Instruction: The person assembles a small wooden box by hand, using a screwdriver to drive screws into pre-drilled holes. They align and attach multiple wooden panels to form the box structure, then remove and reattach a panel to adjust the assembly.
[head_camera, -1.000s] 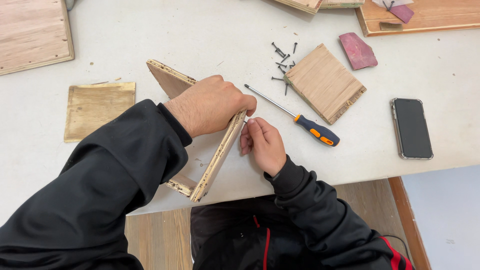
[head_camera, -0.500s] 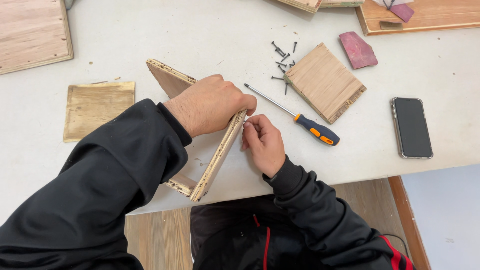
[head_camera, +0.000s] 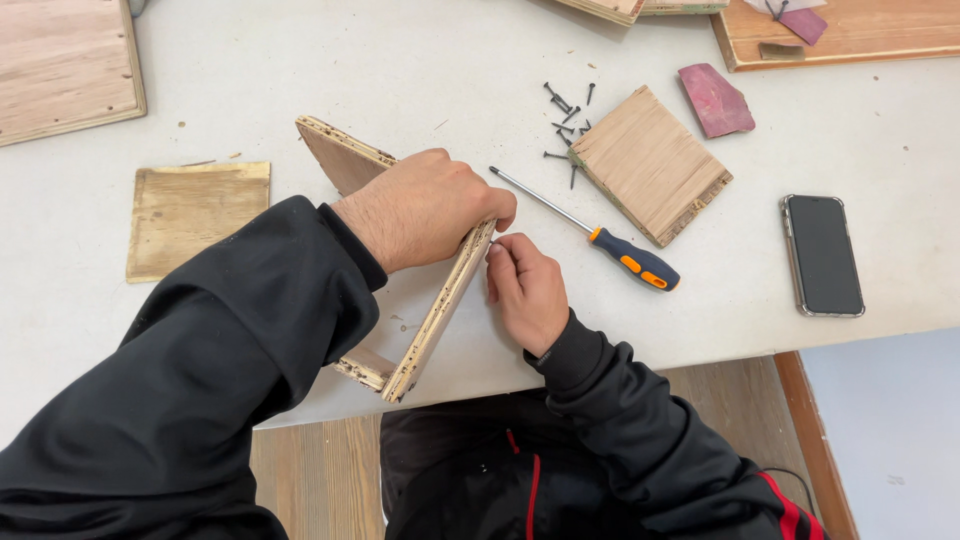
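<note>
At the near edge of the white worktop (head_camera: 300, 60), the left hand (head_camera: 425, 205) clamps the upright plywood corner assembly (head_camera: 440, 300). The right hand (head_camera: 525, 285) pinches something small against the board's top edge, apparently a screw; I judge fastening barely begun, since the orange-handled screwdriver (head_camera: 600, 240) lies untouched beside loose black screws (head_camera: 565, 110).

On the bench (head_camera: 300, 60), the wooden frame (head_camera: 430, 320) stands at the near edge. Just right of the frame lies the screwdriver (head_camera: 600, 240); behind the screwdriver sit loose screws (head_camera: 565, 110) touching a square board (head_camera: 650, 165). Far right of the frame lies a phone (head_camera: 822, 255); left of the frame, a flat panel (head_camera: 195, 215).
</note>
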